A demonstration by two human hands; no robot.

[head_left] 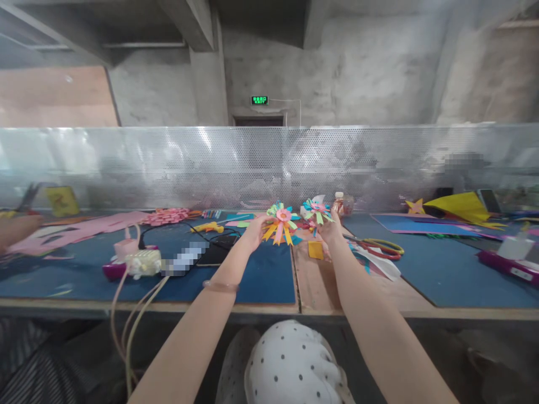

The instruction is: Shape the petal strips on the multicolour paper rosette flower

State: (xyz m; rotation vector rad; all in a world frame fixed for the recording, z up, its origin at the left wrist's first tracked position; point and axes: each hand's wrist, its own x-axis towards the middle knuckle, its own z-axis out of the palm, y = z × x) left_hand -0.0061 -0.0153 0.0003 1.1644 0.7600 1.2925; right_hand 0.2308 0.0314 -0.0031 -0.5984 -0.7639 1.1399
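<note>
My left hand [255, 231] is stretched out over the blue mat and closed on a paper flower [281, 221] with a pink centre, green petals and orange-yellow strips hanging below. My right hand [330, 229] reaches beside it and pinches a second paper flower [316, 209] with blue, green and pink petals, held upright. The two flowers sit close together, a little apart. A small yellow paper piece [315, 249] lies on the wooden strip just under my right hand.
Red-handled scissors [381, 248] lie right of my right hand. A yellow glue gun [209, 227], a phone [217, 251], a pink charger with cables [128, 249] and pink paper [80, 229] lie left. Coloured sheets [461, 206] lie far right; a perforated metal screen [252, 165] stands behind. Another person's hand [14, 230] is at the left edge.
</note>
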